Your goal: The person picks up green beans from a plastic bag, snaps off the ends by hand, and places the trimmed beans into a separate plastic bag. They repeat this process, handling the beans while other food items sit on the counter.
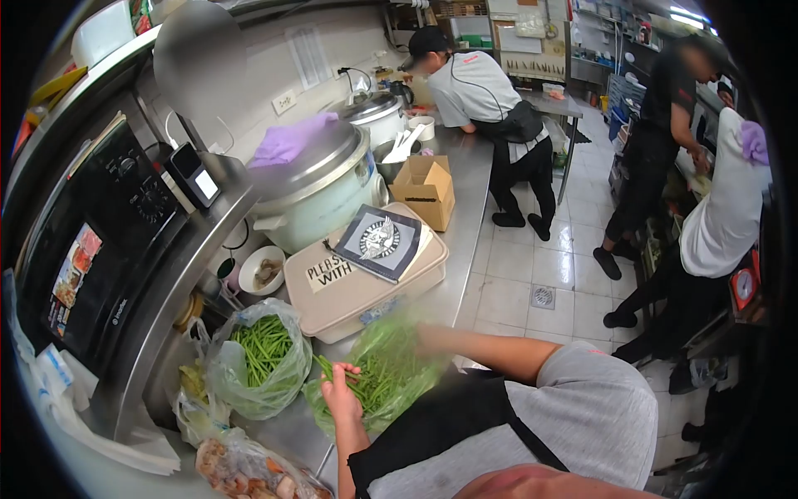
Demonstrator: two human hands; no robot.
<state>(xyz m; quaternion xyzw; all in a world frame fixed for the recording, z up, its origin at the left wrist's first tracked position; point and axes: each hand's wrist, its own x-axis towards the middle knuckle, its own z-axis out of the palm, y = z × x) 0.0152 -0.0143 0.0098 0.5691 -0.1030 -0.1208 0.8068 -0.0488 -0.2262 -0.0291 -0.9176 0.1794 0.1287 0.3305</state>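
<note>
Gray shirt [590,416] and a black apron [449,424] are closest, low down. The left hand [341,392] is closed on a few green stems [378,378], pinching them near their ends. The stems lie in a thin plastic bag [436,378] on the steel counter [291,432]. The bag is loose and open around them, likely so both hands can get in. The right hand [414,333] is pushed in at the bag's far side. It is blurry, so I cannot tell if it grips. Just left of the left hand sits a second bag [241,391] full of stems. Past both hands is a tan box [357,299] with a booklet [381,241] on top, then a big rice cooker [320,187].
</note>
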